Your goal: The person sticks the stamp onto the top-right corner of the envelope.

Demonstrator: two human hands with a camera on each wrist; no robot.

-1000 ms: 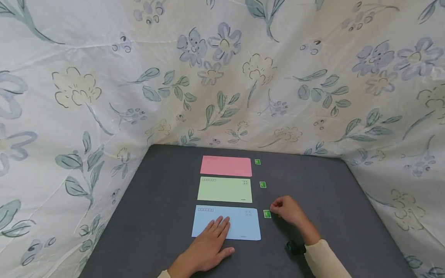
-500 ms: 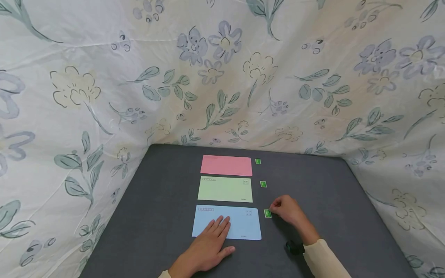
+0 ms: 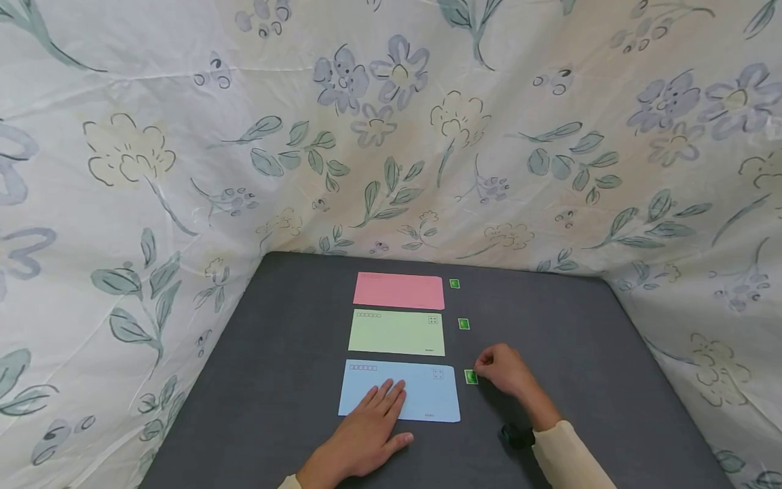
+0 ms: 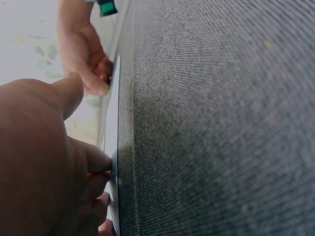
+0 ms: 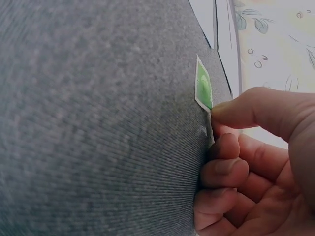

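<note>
My left hand (image 3: 366, 438) rests flat on the blue envelope (image 3: 424, 397), fingers extended over its lower middle. To the right of that envelope, my right hand (image 3: 506, 370) pinches the edge of a small green stamp (image 3: 470, 377) with thumb and forefinger. In the right wrist view, the thumb lies over one corner of the stamp (image 5: 203, 86), and the other fingers are curled. The stamp is close to the cloth; whether it is lifted off is hard to tell. The left wrist view shows the left fingertips against the envelope (image 4: 112, 123) seen edge-on.
Behind the blue envelope lie a light green envelope (image 3: 397, 333) and a pink envelope (image 3: 398, 291). Each has a green stamp to its right: the middle stamp (image 3: 463, 324) and the far stamp (image 3: 455, 284). Dark grey cloth (image 3: 293, 353) covers the table. A flowered curtain (image 3: 391, 136) encloses it.
Both hands have stayed nearly in place, the left on the blue envelope and the right at the nearest stamp. The whole view has shifted very slightly.
</note>
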